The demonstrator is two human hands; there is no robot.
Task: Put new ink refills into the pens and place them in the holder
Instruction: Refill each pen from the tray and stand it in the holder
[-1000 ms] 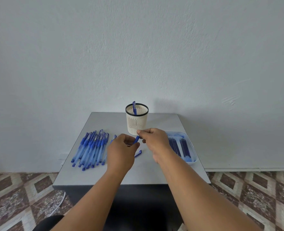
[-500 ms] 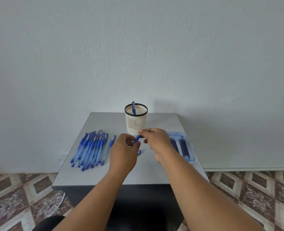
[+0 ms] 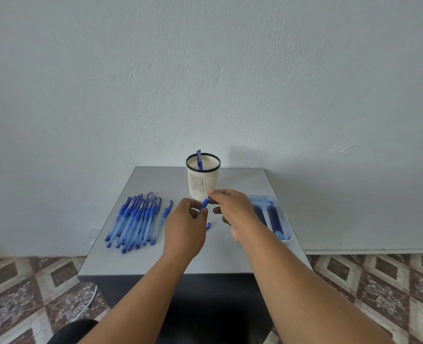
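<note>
Over the middle of the small grey tabletop (image 3: 155, 180), both hands worked on one blue plastic pen (image 3: 203, 204). Only a short blue stretch of it showed between them, slanting up to the right; the rest was hidden behind the fingers. The left hand (image 3: 184, 228) had its fingers curled round the lower end, and the right hand (image 3: 232, 211) pinched the upper end between thumb and forefinger, its other fingers loosely bent. The pen was held in the air just in front of the cream slotted plastic pen holder with a black rim (image 3: 203, 180), which stood upright near the back of the table. One blue capped pen (image 3: 199, 160) leaned inside the holder, its top rising above the rim.

A small blue piece (image 3: 208, 225), perhaps a cap, lay on the table below the hands; what it was could not be told for sure. To the left lay a loose pile of blue pens with translucent pale barrels and darker blue grips (image 3: 136, 220), roughly parallel and fanned, one lying slightly apart on the right edge of the pile. To the right sat a shallow pale blue rectangular tray (image 3: 286, 219) with dark blue ink refills (image 3: 275, 219) lying lengthwise in two bundles, partly hidden by the right wrist.
</note>
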